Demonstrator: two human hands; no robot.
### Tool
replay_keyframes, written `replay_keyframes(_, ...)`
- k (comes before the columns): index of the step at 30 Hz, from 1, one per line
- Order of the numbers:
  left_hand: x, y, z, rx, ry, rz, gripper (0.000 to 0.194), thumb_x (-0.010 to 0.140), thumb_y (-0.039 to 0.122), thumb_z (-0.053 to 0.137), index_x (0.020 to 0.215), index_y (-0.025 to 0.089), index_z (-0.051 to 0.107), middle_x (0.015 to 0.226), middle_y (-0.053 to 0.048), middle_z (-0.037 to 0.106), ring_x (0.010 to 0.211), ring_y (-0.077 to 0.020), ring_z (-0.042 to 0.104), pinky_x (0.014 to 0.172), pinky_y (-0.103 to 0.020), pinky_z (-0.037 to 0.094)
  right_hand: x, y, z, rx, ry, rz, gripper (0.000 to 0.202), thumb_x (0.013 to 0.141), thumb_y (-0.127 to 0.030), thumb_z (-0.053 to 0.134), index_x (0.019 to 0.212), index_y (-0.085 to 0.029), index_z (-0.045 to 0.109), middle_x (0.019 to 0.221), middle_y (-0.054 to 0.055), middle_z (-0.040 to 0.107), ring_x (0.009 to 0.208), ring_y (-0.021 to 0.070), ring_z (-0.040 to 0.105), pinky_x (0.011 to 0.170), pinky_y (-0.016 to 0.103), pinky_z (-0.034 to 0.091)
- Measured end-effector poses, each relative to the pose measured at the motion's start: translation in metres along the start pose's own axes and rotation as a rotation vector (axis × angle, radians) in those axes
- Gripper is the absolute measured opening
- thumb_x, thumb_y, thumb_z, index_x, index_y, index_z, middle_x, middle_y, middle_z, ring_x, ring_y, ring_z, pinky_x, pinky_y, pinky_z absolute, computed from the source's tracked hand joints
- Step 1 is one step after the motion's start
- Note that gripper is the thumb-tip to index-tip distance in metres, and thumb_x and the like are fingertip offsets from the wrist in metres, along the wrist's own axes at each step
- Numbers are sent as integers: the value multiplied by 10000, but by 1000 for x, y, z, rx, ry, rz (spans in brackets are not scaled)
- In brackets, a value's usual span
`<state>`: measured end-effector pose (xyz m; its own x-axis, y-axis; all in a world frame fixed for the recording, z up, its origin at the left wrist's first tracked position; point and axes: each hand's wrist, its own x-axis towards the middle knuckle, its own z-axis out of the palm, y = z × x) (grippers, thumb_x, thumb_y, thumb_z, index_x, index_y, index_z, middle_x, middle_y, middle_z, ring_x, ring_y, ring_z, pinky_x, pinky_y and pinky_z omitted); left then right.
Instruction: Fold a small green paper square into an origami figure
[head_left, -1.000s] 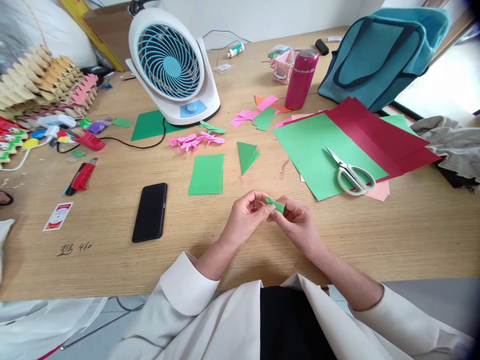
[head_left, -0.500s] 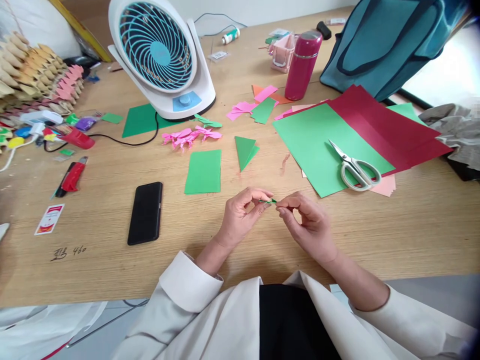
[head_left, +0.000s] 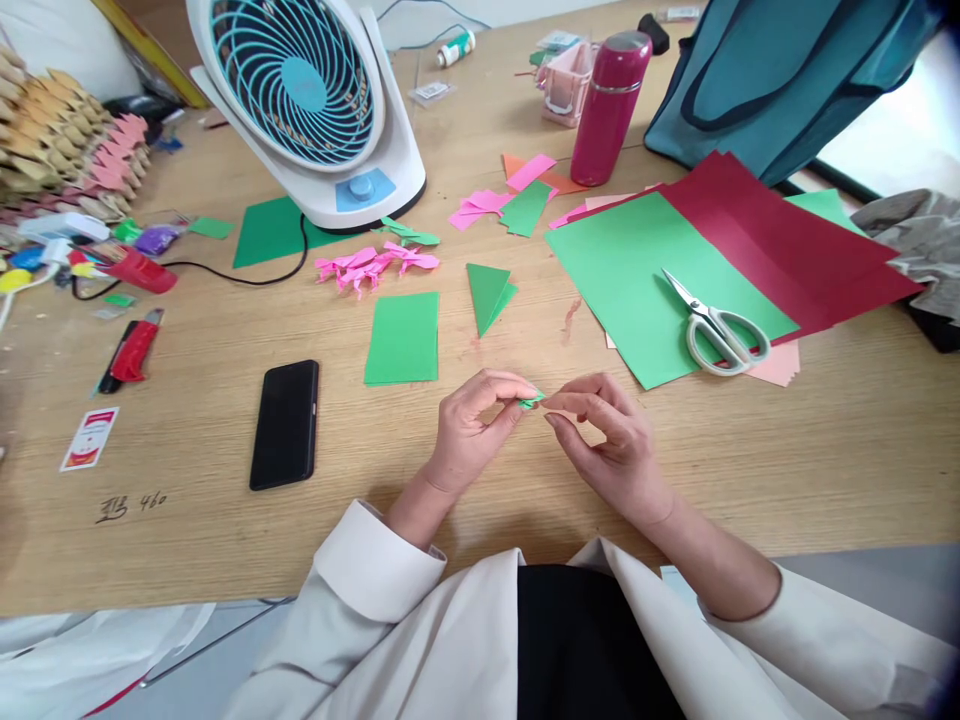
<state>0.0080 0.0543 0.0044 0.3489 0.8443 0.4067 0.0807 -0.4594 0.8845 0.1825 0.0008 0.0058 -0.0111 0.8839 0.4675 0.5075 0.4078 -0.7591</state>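
Observation:
Over the table's near middle, my left hand (head_left: 474, 420) pinches a small folded piece of green paper (head_left: 531, 401) between thumb and fingers. Just to its right is my right hand (head_left: 611, 440), its thumb and index fingertip slightly apart, the index at the paper's edge. The finer folds are too small to make out. Beyond my hands lie a stack of green paper rectangles (head_left: 402, 338) and a folded green triangle (head_left: 489, 298). Several pink folded paper figures (head_left: 373, 266) sit further back, with green folded pieces (head_left: 409, 233) beside them.
White-handled scissors (head_left: 716, 330) rest on a large green sheet (head_left: 607, 270), over dark red sheets (head_left: 795, 240). A black phone (head_left: 284, 425) and a red cutter knife (head_left: 137, 350) lie left. A fan (head_left: 360, 190), a magenta flask (head_left: 609, 110) and a teal bag (head_left: 735, 100) stand behind.
My right thumb and index finger have parted from their pinch at the green paper. More of the paper shows in my left hand, and the view has shifted slightly.

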Motion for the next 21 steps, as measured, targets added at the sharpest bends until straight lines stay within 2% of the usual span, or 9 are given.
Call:
replay_keyframes(3,-2,-2,4,-242,-55,-188,89,915,262,656,942,193,704,930,-41,683,745,-115,668,696,-256,568,4,3,1,15,-25,77,227,898,-245,648,1123,-255,626,1070,90,640,1002,242,611,789,403,531)
replay_keyframes(5,-2,-4,7,-305,-67,-244,119,889,312,694,908,196,713,951,-45,654,801,-122,648,735,-264,558,6,4,1,141,-113,158,216,916,-280,630,1127,-242,610,1092,83,659,1005,229,622,814,388,527)
replay_keyframes(9,-3,-10,12,-324,7,-277,176,808,389,776,819,216,747,932,-32,575,912,-137,583,819,-273,522,8,4,2,416,-207,348,175,940,-360,613,1025,-212,646,1016,60,694,929,190,651,854,352,523)
replay_keyframes(13,-4,-13,16,-445,26,-390,198,766,394,807,803,210,744,903,-22,588,894,-139,596,791,-265,524,9,5,6,618,-254,461,248,877,-449,684,922,-207,653,891,35,680,861,181,639,791,329,519)
replay_keyframes(16,-5,-11,16,-467,-9,-478,209,782,374,786,873,195,728,802,-3,596,742,-118,586,691,-252,522,10,8,9,678,-249,518,308,807,-486,745,845,-204,626,774,3,626,717,147,578,661,288,483)
replay_keyframes(18,-5,-8,14,-398,-26,-475,200,813,332,754,956,197,713,740,19,576,646,-96,542,634,-235,495,9,10,10,661,-242,535,311,818,-487,729,814,-203,601,711,-15,580,638,126,521,585,266,430)
replay_keyframes(21,-3,-3,9,-152,14,-332,134,826,233,727,952,195,701,772,19,576,603,-72,477,567,-210,414,6,13,9,504,-234,505,247,881,-429,659,813,-203,586,676,-25,546,599,119,476,550,262,379)
